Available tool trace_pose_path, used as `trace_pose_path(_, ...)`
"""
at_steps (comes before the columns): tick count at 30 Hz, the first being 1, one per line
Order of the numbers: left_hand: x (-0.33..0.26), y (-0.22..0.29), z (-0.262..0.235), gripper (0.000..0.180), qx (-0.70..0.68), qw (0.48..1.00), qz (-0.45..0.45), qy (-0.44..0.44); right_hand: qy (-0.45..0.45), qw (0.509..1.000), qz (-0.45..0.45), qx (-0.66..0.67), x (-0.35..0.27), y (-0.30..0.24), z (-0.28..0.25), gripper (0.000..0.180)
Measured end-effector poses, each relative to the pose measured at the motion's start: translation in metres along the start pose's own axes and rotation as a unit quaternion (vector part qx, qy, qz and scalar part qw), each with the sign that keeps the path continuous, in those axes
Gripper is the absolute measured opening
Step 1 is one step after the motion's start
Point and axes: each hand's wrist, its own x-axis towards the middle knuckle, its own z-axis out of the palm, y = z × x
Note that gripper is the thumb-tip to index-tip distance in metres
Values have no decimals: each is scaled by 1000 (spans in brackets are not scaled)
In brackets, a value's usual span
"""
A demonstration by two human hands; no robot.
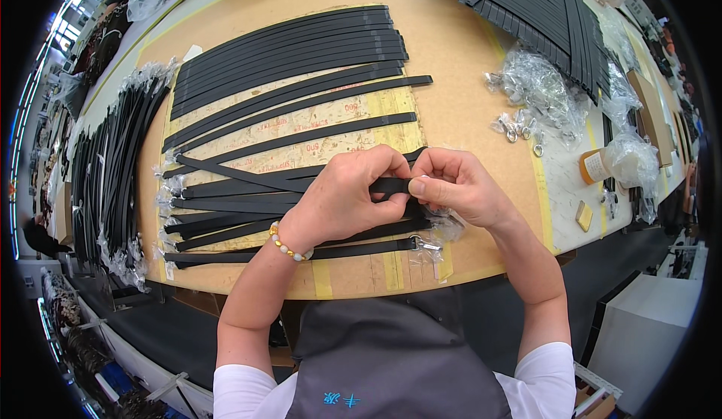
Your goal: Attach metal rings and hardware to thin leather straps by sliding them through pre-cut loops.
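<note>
Near the front of the table, my left hand (347, 192) and my right hand (460, 187) meet over a black strap (388, 186). The fingers of my left hand pinch it, while the thumb and forefinger of my right hand press on its end. What lies under my right fingertips is partly hidden. Beneath and around my hands spread several more black straps (226, 236), some with clear plastic wrap at their left ends. One near strap ends in a metal clasp (421, 244) in plastic, below my hands. Beyond them lies a neat row of flat black straps (293, 54).
A bundle of black straps (124, 171) hangs over the table's left side. At the right are metal clasps (519, 127), crumpled clear plastic (538, 80), a large strap pile (538, 16), an orange jar (594, 166) and a small yellow block (583, 216). A white box (643, 329) stands below.
</note>
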Motion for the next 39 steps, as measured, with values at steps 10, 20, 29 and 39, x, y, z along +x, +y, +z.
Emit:
trace_pose_path(10, -1, -1, 0, 22, 24, 999, 31, -2, 1, 999, -8, -37, 0, 1, 0, 18)
trace_pose_path(20, -2, -2, 1, 17, 33, 998, 50, -1, 35, 996, -33, -73, -1, 8, 6, 14)
trace_pose_path(29, -3, 3, -1, 35, 1, 999, 44, -9, 75, 980, -98, -154, 2, 13, 19, 11)
trace_pose_path(39, -7, 10, -15, 42, -103, 993, 37, -38, -98, 995, 14, 33, -2, -4, -1, 20)
